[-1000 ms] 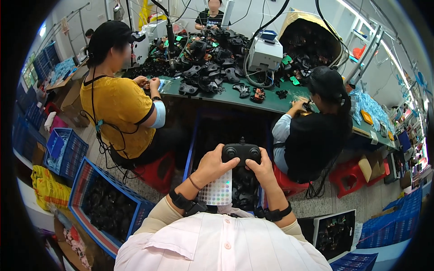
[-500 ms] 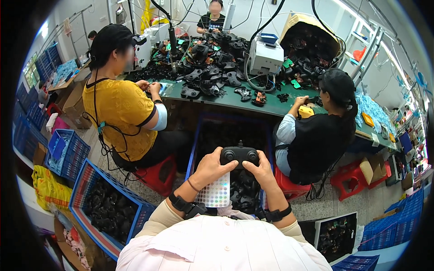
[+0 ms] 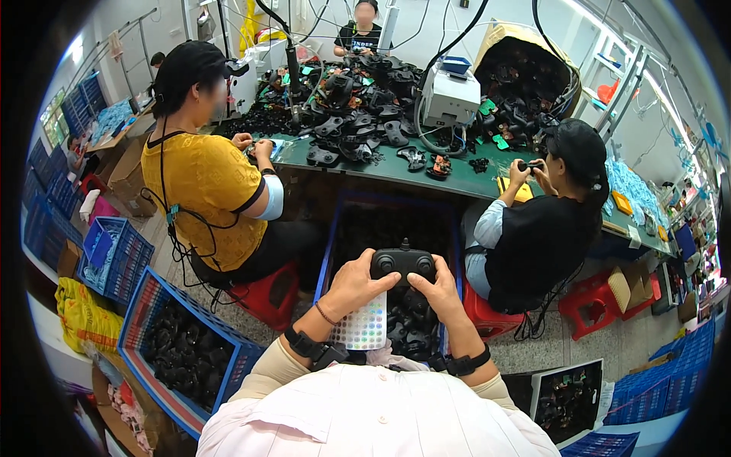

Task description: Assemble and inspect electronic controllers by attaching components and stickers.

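Observation:
A black game controller [image 3: 403, 263] is held level between my two hands, its thumbsticks facing up and a short stub at its far edge. My left hand [image 3: 356, 283] wraps round its left grip, the thumb by the left stick. My right hand [image 3: 440, 289] grips the other end, thumb by the right stick. Beneath my left hand hangs a white sheet of round shiny stickers [image 3: 362, 327]; whether my fingers also hold it, I cannot tell. Below the controller, more black controllers [image 3: 415, 324] lie in a blue crate [image 3: 329, 247].
A green workbench [image 3: 457, 177] ahead bears heaped controller parts [image 3: 358, 107] and a white machine [image 3: 449, 99]. Co-workers sit on red stools [image 3: 266, 295] at left and right. Another blue crate [image 3: 247, 365] of black parts stands left; a box of parts [image 3: 567, 400] stands right.
My hands and the controller stay nearly still. The co-worker at the right has raised a dark controller-like object in both hands and turned the head slightly.

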`<state>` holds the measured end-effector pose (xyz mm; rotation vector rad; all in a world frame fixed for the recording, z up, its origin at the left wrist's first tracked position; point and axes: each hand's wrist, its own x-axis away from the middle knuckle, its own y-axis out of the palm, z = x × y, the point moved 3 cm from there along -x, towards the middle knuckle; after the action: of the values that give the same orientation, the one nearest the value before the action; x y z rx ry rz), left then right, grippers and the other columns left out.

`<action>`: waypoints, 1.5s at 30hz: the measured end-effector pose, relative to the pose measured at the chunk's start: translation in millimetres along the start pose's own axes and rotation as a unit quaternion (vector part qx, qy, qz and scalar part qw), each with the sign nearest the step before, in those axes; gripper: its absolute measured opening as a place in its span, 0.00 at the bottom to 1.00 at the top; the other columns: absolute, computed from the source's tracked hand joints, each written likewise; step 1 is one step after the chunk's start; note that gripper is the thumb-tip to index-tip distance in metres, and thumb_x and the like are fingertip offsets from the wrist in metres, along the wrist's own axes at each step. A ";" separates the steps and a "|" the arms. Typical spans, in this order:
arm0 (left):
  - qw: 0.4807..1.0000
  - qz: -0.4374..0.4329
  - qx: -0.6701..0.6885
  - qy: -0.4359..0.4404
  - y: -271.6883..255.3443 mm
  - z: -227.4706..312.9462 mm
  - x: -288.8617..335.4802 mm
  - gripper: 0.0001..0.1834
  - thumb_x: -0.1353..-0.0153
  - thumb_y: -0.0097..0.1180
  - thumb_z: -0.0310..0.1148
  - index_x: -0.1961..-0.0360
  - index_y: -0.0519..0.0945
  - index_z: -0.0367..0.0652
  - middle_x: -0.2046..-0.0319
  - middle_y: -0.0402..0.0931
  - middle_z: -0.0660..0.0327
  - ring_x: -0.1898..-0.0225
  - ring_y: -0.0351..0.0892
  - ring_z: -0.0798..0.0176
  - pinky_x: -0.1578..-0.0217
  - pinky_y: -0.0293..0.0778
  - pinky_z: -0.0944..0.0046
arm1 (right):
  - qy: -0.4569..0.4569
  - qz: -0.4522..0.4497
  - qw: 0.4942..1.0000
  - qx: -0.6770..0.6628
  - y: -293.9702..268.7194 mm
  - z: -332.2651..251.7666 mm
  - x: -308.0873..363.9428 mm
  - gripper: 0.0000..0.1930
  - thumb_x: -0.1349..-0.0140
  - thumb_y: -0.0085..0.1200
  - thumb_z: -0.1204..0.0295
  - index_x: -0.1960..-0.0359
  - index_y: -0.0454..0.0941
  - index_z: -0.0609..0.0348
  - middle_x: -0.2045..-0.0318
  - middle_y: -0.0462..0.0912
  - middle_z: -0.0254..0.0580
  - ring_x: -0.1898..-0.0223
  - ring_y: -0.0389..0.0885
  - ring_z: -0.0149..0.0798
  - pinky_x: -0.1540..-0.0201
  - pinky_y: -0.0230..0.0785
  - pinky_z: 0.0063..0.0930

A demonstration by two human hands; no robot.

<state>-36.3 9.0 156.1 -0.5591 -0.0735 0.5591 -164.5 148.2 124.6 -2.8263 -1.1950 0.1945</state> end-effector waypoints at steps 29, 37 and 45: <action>0.993 -0.040 0.111 -0.028 5.5 -17.4 -3.1 0.26 0.48 0.62 0.49 0.61 0.74 0.35 0.72 0.77 0.60 0.70 0.76 0.69 0.68 0.72 0.69 | 0.123 -0.078 0.979 -0.141 6.2 -13.0 0.2 0.22 0.49 0.59 0.72 0.52 0.68 0.65 0.63 0.73 0.37 0.64 0.76 0.31 0.65 0.75 0.23; 0.995 -0.043 0.086 -0.026 6.4 -13.6 -3.2 0.27 0.48 0.62 0.50 0.61 0.74 0.36 0.74 0.79 0.58 0.70 0.79 0.67 0.68 0.73 0.69 | 0.115 -0.080 0.985 -0.100 4.4 -7.9 -2.7 0.23 0.50 0.59 0.72 0.52 0.67 0.65 0.64 0.73 0.39 0.64 0.77 0.31 0.66 0.74 0.23; 0.999 -0.036 0.016 -0.027 4.6 -6.8 2.6 0.26 0.48 0.63 0.47 0.61 0.74 0.33 0.74 0.77 0.60 0.72 0.77 0.69 0.71 0.71 0.69 | 0.112 -0.066 0.989 -0.065 5.1 0.2 -1.0 0.25 0.52 0.58 0.71 0.51 0.66 0.67 0.65 0.72 0.38 0.65 0.74 0.30 0.62 0.70 0.23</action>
<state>-34.9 10.3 147.7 -0.5091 -0.1358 0.5055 -161.7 144.0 123.9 -2.7676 -1.3792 -0.2113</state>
